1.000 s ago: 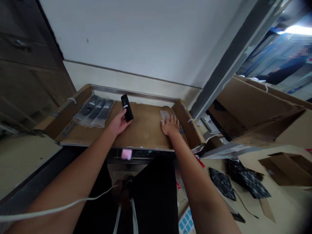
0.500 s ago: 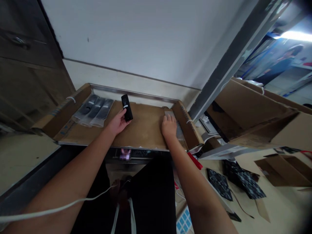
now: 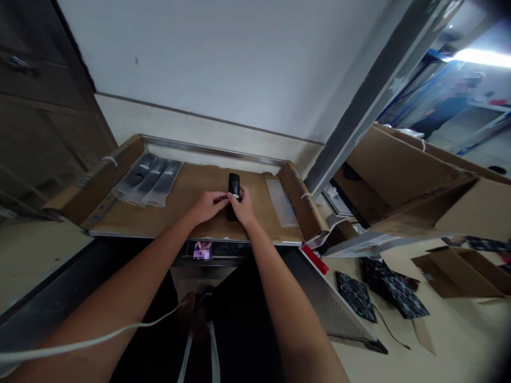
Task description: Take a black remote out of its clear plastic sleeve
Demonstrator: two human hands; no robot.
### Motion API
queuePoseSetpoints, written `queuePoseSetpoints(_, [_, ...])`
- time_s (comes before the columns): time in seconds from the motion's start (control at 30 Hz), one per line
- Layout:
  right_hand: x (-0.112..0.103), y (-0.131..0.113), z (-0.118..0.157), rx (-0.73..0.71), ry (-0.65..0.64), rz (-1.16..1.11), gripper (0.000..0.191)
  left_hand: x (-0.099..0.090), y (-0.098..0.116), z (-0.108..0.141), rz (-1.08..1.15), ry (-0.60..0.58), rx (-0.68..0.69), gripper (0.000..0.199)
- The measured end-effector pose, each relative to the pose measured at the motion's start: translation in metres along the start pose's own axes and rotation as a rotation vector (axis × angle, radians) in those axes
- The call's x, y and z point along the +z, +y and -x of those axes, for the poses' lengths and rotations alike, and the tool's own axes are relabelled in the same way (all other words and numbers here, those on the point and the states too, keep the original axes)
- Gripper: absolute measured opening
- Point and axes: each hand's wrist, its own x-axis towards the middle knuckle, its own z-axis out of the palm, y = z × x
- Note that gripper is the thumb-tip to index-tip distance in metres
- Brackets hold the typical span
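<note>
A black oblong item with a narrow white band stands out against the cardboard in front of me. My right hand is wrapped round its right side, thumb across the front near the band. From the left, my left hand meets it with pinched fingertips at the band, close to the right thumb. The item's lower part is partly covered by the hands. To the left lie several similar dark items in clear plastic sleeves, side by side. A flat, clear plastic sleeve lies at the right.
The cardboard-lined tray has raised side walls. Below its front edge is a lit phone screen. A large open carton stands right; patterned dark pieces and another carton lie on the floor. A person stands far right.
The black item has moved right and nearer the middle. My right hand has left the plastic sleeve at the right and taken hold of the item, joining my left hand.
</note>
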Motion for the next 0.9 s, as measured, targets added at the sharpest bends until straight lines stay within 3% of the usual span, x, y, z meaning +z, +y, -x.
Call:
queuePoseSetpoints(0.1, [0.004,-0.002,-0.003,0.045,0.046,0.007,0.06,-0.001,-0.002,0.0,-0.162,-0.033,0.094,0.014])
queuePoseSetpoints(0.17, [-0.003,-0.002,-0.003,0.073,0.083,0.043,0.063,-0.002,-0.004,0.0,-0.218,0.019,0.108,0.013])
queuePoseSetpoints(0.3, [-0.034,0.012,-0.008,0.167,0.142,0.23,0.075,-0.005,-0.005,0.0,-0.118,0.17,0.046,0.013])
queuePoseSetpoints(0.47, [-0.061,0.032,-0.013,0.195,0.127,0.503,0.058,-0.005,-0.003,-0.002,0.006,0.206,-0.011,0.006])
queuePoseSetpoints(0.67, [-0.052,0.027,-0.003,0.082,0.157,0.624,0.038,-0.005,-0.002,-0.001,0.0,0.238,-0.015,0.008])
queuePoseSetpoints(0.9, [-0.049,0.014,0.001,0.01,0.13,0.798,0.038,-0.005,0.0,0.0,-0.062,0.235,-0.048,0.013])
